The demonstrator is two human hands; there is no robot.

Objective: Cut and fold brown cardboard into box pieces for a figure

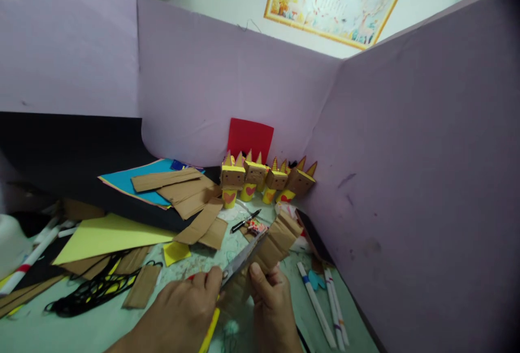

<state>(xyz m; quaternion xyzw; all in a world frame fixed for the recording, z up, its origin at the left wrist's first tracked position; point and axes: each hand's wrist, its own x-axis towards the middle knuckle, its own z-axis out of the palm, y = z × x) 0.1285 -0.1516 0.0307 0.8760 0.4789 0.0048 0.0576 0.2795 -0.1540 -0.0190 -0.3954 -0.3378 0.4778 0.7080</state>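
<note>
My left hand (182,307) is closed on the handles of a pair of scissors (244,257), whose blades point up and to the right. The blades lie against a folded strip of brown cardboard (278,239). My right hand (272,301) pinches the lower part of that cardboard between thumb and fingers, just right of the scissors. A yellow strip (210,331) shows beside my left hand. Beyond the cardboard lie a black pen (245,221) and a small colourful wrapper (257,227).
Several cardboard figures (233,177) with yellow horns stand at the back before a red sheet (251,136). Cardboard pieces (190,193), yellow paper (114,236) and black cord (87,293) lie left. White markers (317,304) and a dark phone-like slab (314,236) lie right. Purple partitions (235,87) surround the table.
</note>
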